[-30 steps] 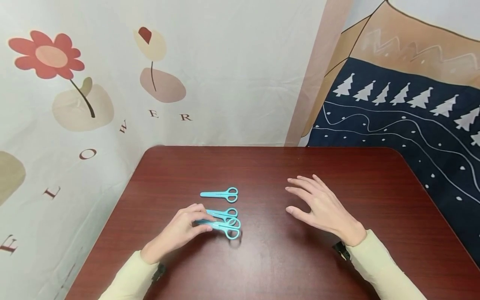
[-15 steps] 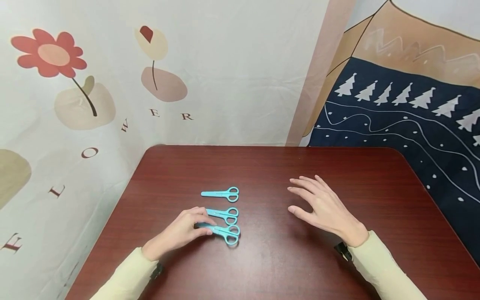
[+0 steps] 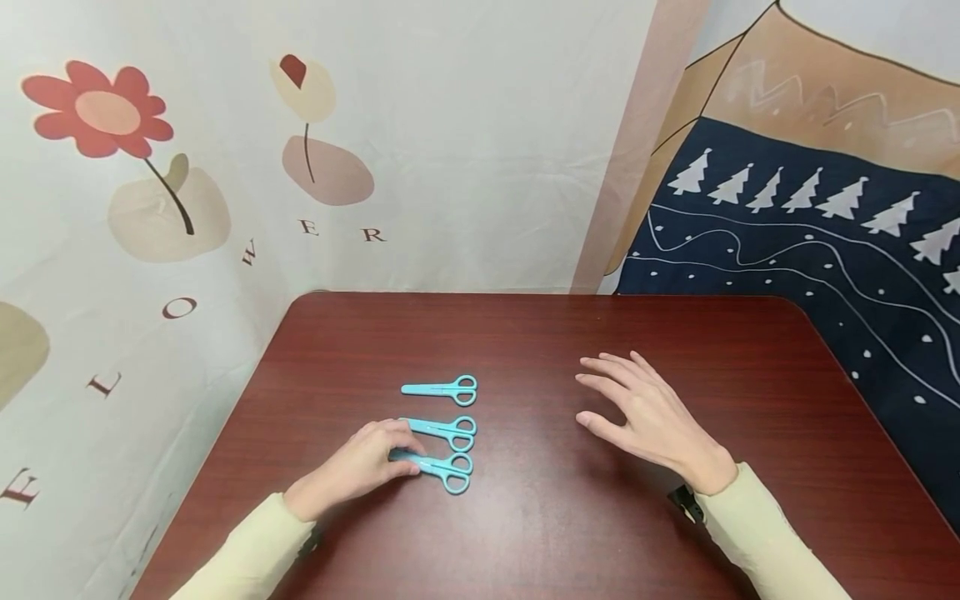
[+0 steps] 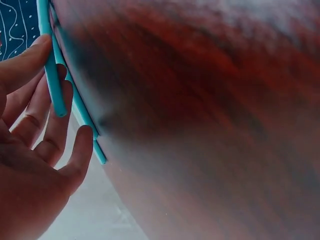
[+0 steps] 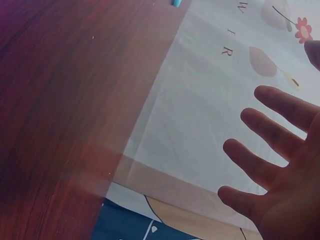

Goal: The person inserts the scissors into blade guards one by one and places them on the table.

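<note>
Three light-blue scissors lie in a column on the dark red table [image 3: 540, 333], handles to the right: a far pair [image 3: 442, 389], a middle pair [image 3: 444, 429] and a near pair [image 3: 446, 472]. My left hand [image 3: 401, 460] pinches the blade end of the near pair, thumb and fingers curled on it. In the left wrist view the pinched blade [image 4: 54, 82] sits between thumb and fingers, and the middle pair's blade [image 4: 84, 120] lies just past it. My right hand [image 3: 637, 408] hovers over the table to the right with spread fingers [image 5: 277, 137], holding nothing.
A flower-printed cloth [image 3: 187, 167] hangs behind and to the left of the table. A dark blue cloth with white trees [image 3: 810, 233] hangs at the right. The table's back edge meets these cloths.
The near scissors, which overlapped the middle pair a second ago, have slid toward me and slightly left and now lie apart from it. The right hand has not moved.
</note>
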The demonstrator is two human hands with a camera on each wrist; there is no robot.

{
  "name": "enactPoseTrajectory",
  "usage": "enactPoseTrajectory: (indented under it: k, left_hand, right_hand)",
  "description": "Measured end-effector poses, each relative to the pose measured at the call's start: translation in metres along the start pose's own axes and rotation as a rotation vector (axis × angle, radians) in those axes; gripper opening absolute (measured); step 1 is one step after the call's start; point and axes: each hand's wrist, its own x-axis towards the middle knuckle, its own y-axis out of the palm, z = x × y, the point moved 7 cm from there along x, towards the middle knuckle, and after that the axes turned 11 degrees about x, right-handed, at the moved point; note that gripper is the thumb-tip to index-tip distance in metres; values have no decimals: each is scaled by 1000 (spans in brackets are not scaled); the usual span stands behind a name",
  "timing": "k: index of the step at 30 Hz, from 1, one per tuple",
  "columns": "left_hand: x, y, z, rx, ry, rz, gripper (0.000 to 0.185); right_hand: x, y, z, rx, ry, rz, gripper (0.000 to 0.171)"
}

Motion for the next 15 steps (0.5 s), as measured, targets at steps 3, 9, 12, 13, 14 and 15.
enactPoseTrajectory:
  k: [3, 9, 12, 13, 14, 15]
  left_hand:
    - [-1, 1, 1, 14, -9, 11, 15]
    - [-1, 5, 3, -45, -35, 41, 13]
    - [-1, 6, 3, -74, -36, 52, 12]
    - [0, 6, 2, -79, -37, 54, 12]
    - [0, 6, 2, -84, -39, 58, 12]
    - [0, 6, 3, -86, -41, 60, 12]
  right_hand:
    - [0, 0, 0, 1, 0, 0, 53]
    - [-1, -1, -1, 3, 6, -3, 53]
    - [-1, -1, -2, 2, 11, -1, 53]
    - [-1, -1, -2, 2, 11, 0, 53]
    - [-1, -1, -2, 1, 12, 0, 53]
    - [-1, -2, -2, 1, 12, -1, 53]
